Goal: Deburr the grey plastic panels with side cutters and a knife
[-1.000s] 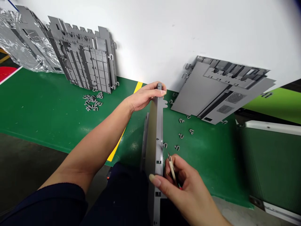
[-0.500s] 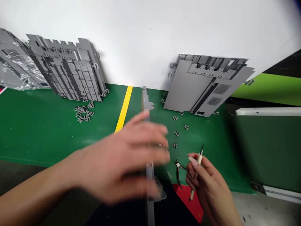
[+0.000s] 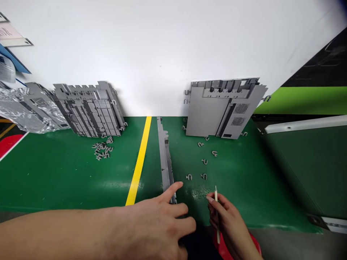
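Note:
My left hand (image 3: 165,227) reaches in from the left with its fingers spread, over the near end of a long grey plastic panel (image 3: 165,159) standing on its edge. The index finger overlaps the panel; whether it touches cannot be made out. My right hand (image 3: 230,225) is closed around the pale handle of a craft knife (image 3: 216,206), held upright right of the panel. Small U-shaped grey plastic bits lie between panel and knife, one of them a loose clip-like piece (image 3: 189,177).
Stacked grey panels (image 3: 92,112) lean on the white wall (image 3: 151,54) at left, above a pile of grey bits (image 3: 103,148). Another panel stack (image 3: 211,112) leans at right. Yellow tape (image 3: 139,162) crosses the green mat (image 3: 67,180). A dark green board (image 3: 309,162) stands far right.
My left hand has moved down and is no longer blurred by motion. The knife has come more upright in my right hand. The view has shifted, and the side cutters are out of sight.

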The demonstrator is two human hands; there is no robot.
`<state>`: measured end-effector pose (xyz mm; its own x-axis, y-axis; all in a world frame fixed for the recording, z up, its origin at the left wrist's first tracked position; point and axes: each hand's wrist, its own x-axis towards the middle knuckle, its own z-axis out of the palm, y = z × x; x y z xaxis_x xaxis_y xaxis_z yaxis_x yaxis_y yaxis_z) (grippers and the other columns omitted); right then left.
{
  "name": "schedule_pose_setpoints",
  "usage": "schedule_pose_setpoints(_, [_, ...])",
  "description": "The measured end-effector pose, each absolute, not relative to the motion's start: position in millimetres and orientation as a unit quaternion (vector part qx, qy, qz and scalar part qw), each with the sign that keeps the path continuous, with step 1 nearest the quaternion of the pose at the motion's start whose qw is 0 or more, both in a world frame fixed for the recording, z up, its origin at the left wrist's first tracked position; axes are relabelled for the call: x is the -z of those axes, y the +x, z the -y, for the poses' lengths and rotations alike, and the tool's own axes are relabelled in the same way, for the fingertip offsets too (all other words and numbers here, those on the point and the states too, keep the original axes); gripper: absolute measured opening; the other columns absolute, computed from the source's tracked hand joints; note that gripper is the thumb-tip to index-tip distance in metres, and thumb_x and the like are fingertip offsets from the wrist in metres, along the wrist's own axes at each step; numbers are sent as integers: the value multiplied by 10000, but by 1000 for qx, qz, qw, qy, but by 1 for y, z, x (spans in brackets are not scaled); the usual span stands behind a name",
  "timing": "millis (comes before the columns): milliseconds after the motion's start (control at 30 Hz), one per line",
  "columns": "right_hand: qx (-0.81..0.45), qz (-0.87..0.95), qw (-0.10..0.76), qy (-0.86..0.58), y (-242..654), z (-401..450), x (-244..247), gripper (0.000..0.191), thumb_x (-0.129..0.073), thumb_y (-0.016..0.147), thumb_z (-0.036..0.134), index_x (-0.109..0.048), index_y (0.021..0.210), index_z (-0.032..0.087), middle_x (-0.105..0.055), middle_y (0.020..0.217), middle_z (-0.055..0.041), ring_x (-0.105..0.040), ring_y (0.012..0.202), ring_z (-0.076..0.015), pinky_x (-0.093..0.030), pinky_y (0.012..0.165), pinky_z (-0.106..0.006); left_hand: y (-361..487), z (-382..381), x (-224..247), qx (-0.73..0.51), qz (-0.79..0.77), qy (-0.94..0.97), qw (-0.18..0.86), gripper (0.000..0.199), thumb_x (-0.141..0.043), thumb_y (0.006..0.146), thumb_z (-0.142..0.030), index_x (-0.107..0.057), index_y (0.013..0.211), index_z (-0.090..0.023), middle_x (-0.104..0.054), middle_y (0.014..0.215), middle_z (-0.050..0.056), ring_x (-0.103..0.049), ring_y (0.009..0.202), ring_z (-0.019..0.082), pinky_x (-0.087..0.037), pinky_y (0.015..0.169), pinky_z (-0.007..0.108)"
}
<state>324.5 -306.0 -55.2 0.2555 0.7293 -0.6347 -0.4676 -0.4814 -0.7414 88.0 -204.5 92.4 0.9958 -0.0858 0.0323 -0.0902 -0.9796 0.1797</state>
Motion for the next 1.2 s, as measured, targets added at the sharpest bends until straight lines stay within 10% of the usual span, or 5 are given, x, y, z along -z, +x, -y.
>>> schedule_pose_setpoints(200, [-617,89,507,-595,333,315,76,522,-868,734,581,-624,1018,218,-439,634,81,-332,518,-73,-259,501,-219,93,205,-90,-29,90,991,92,103,-673,894,-280,-714,804,-307,-745,1146,9,-603,1209,267,-320,1292,557])
schedule_pose_setpoints(433, [-577,81,529,-617,347,314,82,501,-890,688,568,-666,965,215,-429,627,70,-310,488,-64,-240,466,-232,98,181,-130,-66,6,974,217,47,-676,947,-292,-674,914,-260,-778,923,5,-640,1242,211,-145,1355,507])
schedule_pose_setpoints(633, [-515,103,548,-651,390,309,56,468,-887,715,538,-694,976,200,-481,664,47,-344,537,-75,-303,491,-229,79,90,-164,-309,-161,825,445,94,-685,949,-316,-759,932,-261,-758,950,38,-713,989,229,-573,961,460])
schedule_pose_setpoints(967, [-488,137,611,-608,408,312,-13,380,-844,730,567,-747,899,242,-689,836,-56,-558,678,-189,-446,593,-320,37,54,-107,-609,-307,478,553,226,-884,742,-335,-693,659,-248,-655,700,-85,-559,847,117,-549,895,249])
schedule_pose_setpoints(1200, [-527,224,636,-518,406,304,-31,343,-728,864,505,-757,1028,205,-650,851,-49,-407,550,-95,-248,504,-297,28,49,-47,-648,-387,312,577,201,-808,740,-267,-628,653,-283,-706,754,-91,-613,805,149,-641,898,308])
